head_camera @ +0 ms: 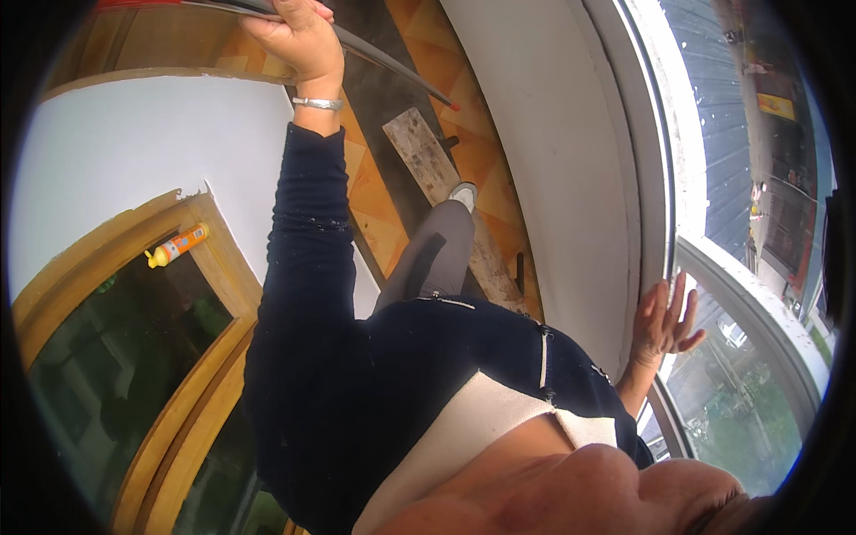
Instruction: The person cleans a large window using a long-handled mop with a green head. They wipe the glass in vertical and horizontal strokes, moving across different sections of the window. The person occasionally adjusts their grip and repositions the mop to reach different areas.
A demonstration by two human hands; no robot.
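My left hand (297, 43), with a silver bracelet at its wrist, is raised at the top of the view. It grips a long grey pole (394, 63) with a red tip; the pole's other end leaves the view, and a red part (137, 3) shows there. My right hand (665, 321) has its fingers spread at the white window frame (659, 167) on the right and holds nothing. Whether it presses on the frame or the glass is unclear. My light-coloured shoe (463, 194) rests on a worn wooden bench (418, 144).
An orange squeeze bottle (180, 245) with a yellow cap is on the wooden window frame (214, 267) at left. A white wall (154, 127) adjoins it. Orange and dark floor tiles (374, 227) lie below the bench. Outside the right window shows a dark metal roof (709, 87), well below.
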